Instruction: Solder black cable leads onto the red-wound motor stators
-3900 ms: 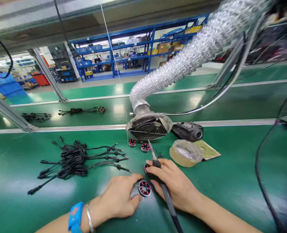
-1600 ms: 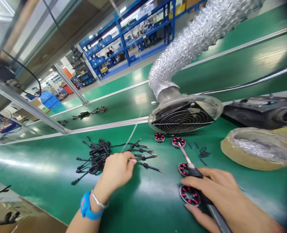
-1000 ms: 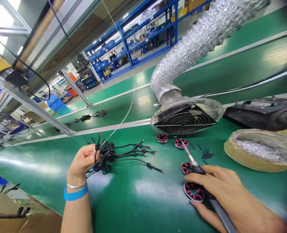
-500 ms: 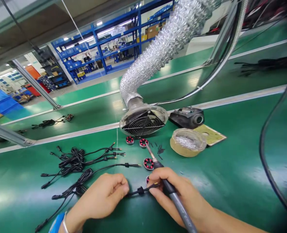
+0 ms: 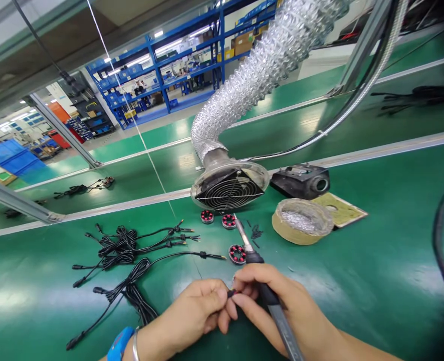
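Observation:
My left hand (image 5: 203, 307) is closed, its thumb and finger pinching the end of a black cable (image 5: 231, 293). Against it, the fingertips of my right hand (image 5: 278, 301) meet at the same cable end, and what exactly they pinch is hidden. That right hand also grips a soldering iron (image 5: 278, 318), its metal tip pointing away beside a round part with red coils (image 5: 228, 221). Another such coil ring (image 5: 237, 254) lies just beyond my right fingers, and a third ring (image 5: 207, 216) sits farther back. Several black cables (image 5: 120, 250) lie coiled to the left, stripped ends facing right.
A fume extractor fan (image 5: 229, 193) hangs over the bench on a silver duct (image 5: 240, 90). To its right are a black iron stand (image 5: 300, 181), a round tub (image 5: 300, 223) of silvery material and a yellow sponge plate (image 5: 344, 210). Small black sleeve pieces (image 5: 256, 232) lie nearby.
My left hand has moved right along the cable to meet my right fingers, and the cable's exposed tip is now covered. The soldering iron stays in my right hand. The view has shifted slightly.

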Motion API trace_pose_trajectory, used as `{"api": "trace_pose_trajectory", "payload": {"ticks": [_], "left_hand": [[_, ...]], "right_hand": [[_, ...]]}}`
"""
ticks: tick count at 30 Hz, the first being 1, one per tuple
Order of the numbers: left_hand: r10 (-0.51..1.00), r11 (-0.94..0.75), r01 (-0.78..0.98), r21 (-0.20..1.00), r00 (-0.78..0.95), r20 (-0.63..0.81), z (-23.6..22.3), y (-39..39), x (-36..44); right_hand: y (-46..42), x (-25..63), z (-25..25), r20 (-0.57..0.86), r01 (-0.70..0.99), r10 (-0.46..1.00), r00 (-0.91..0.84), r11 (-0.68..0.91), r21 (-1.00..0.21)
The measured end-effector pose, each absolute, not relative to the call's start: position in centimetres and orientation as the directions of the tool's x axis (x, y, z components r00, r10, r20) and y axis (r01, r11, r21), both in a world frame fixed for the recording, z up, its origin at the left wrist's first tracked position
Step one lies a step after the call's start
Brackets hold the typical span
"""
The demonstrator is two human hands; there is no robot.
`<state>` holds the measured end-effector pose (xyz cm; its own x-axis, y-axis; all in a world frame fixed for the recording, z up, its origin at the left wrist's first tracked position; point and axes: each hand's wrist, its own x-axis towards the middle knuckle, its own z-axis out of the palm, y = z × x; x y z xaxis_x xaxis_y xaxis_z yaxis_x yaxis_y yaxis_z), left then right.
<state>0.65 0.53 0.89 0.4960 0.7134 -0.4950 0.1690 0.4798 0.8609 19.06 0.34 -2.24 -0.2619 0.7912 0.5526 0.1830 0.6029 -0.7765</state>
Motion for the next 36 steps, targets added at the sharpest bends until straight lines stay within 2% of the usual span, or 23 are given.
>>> {"api": "trace_pose_trajectory", "payload": {"ticks": [6, 14, 19, 25, 28, 31, 33, 36], "left_hand": [[0.782, 0.426, 0.135, 0.894, 0.442, -0.439, 0.5, 0.2, 0.8], [0.871, 0.295, 0.087, 0.951, 0.385, -0.306, -0.6, -0.7, 0.9], [0.882, 0.292, 0.105, 0.951, 0.355, -0.31, -0.8, -0.9, 1.0], [0.879, 0.292, 0.09, 0.952, 0.367, -0.304, -0.5, -0.7, 1.5], [0.888, 0.223, 0.169, 0.96, 0.37, -0.272, -0.1, -0.4, 1.2], [0.881, 0.17, 0.372, 0.912, 0.357, -0.31, 0.5, -0.3, 0.6], [0.868, 0.14, 0.478, 0.867, 0.361, -0.34, 0.7, -0.4, 0.4], [0.851, 0.08, 0.542, 0.837, 0.4, -0.34, 0.7, -0.6, 0.3]], "right_hand": [[0.3, 18.8, -2.4, 0.411, 0.108, 0.858, -0.309, 0.461, -0.881], [0.2, 18.5, -2.7, 0.43, 0.111, 0.862, -0.269, 0.471, -0.875], [0.0, 18.2, -3.0, 0.415, 0.091, 0.866, -0.279, 0.454, -0.886], [-0.3, 18.3, -3.2, 0.474, 0.133, 0.848, -0.237, 0.512, -0.849], [0.1, 18.8, -2.8, 0.533, 0.196, 0.801, -0.27, 0.588, -0.785], [0.7, 19.3, -2.1, 0.597, 0.252, 0.743, -0.302, 0.666, -0.702], [1.0, 19.4, -1.8, 0.636, 0.237, 0.706, -0.311, 0.706, -0.667], [1.3, 19.2, -1.8, 0.684, 0.17, 0.626, -0.374, 0.771, -0.613]]}}
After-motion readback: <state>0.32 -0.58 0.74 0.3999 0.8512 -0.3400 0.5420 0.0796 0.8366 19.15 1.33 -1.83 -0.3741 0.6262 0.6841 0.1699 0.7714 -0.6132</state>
